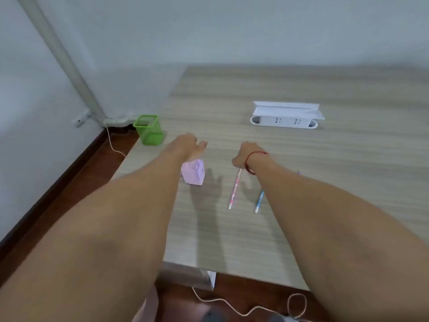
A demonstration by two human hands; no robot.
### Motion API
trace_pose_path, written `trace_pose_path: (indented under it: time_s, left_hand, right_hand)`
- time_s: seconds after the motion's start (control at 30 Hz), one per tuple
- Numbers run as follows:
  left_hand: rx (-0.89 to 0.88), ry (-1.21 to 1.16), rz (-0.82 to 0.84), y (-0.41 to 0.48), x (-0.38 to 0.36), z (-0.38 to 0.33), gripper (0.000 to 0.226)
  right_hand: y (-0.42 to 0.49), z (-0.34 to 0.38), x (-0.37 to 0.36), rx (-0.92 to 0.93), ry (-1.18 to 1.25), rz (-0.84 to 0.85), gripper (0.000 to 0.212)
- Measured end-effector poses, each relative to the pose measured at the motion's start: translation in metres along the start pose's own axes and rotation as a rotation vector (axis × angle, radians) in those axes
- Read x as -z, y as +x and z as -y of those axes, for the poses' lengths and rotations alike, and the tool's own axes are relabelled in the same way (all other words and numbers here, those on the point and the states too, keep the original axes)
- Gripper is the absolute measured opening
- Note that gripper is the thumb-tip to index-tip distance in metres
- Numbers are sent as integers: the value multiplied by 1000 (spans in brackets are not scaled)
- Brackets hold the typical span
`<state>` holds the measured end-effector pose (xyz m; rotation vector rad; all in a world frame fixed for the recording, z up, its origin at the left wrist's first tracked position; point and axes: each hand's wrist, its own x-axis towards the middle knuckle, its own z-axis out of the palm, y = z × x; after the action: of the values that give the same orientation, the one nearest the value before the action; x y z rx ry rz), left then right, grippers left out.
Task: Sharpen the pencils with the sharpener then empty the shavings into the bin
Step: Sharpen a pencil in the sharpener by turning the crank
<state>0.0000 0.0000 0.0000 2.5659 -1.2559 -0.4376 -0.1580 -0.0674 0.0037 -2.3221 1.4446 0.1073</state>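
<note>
The left grip (189, 144) is seen loosely open over the sharpener (192, 174), which it partly hides, while the right grip (242, 154), fingers foreshortened, cannot be judged open or closed, the blue pencil (259, 202) is half covered by that forearm beside the pink pencil (235, 189), and the bin (148, 131) is set at the worktop's (359, 159) far left edge.

We look down on a pale wood-grain table (267, 240) with both bare forearms stretched out over it. Our left hand (189, 144) hangs above a lilac pencil sharpener (193, 173), fingers loosely extended. Our right hand (241, 154), a red string bracelet (251, 160) at its wrist, is bent downward with its fingers hidden. A pink patterned pencil (235, 189) runs out from under it, and a blue pencil (259, 202) lies just beside that. A green mesh bin (148, 131) stands at the table's left edge. A white power strip (283, 122) lies farther back.
</note>
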Motion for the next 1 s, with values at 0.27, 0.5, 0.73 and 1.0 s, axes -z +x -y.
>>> trace_pose_path:
  time_s: [0.27,0.5,0.73,1.0]
  left_hand:
    - [-105,-20,-212,-2,-88,51,45]
    - [-170,-68,-436,-25,-121,62,59]
    - [66,-9,-483,-100,-116,108,48]
    - [159,-107,-348,-123,-106,127,39]
  right_hand:
    - [27,-13,-100,-20,-98,-108,38]
    - [35,-4,-148,59,-81,-324,36]
    - [-22,11,-164,238,8,-331,36]
    - [-56,36,-149,329,0,-475,38]
